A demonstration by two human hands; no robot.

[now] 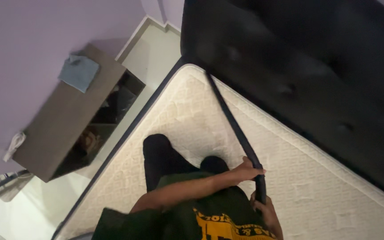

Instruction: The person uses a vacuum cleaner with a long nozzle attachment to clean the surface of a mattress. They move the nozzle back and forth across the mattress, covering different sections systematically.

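I kneel on a cream quilted mattress (316, 178) with a dark edge. A long black strap (230, 118) runs from the mattress's top corner down to my hands. My left hand (247, 170) reaches across my body and grips the strap. My right hand (265, 210) is closed on the strap's lower end, just below the left hand. My knee in black trousers (158, 153) rests on the mattress, and a dark green shirt with a yellow print (221, 224) fills the bottom of the view.
A black tufted headboard (316, 66) stands along the mattress's upper right side. A brown bedside cabinet (63, 120) with open shelves stands at left, with a blue cloth (79, 72) on top. Pale floor (154, 53) lies between the cabinet and the bed, below a lilac wall (32, 35).
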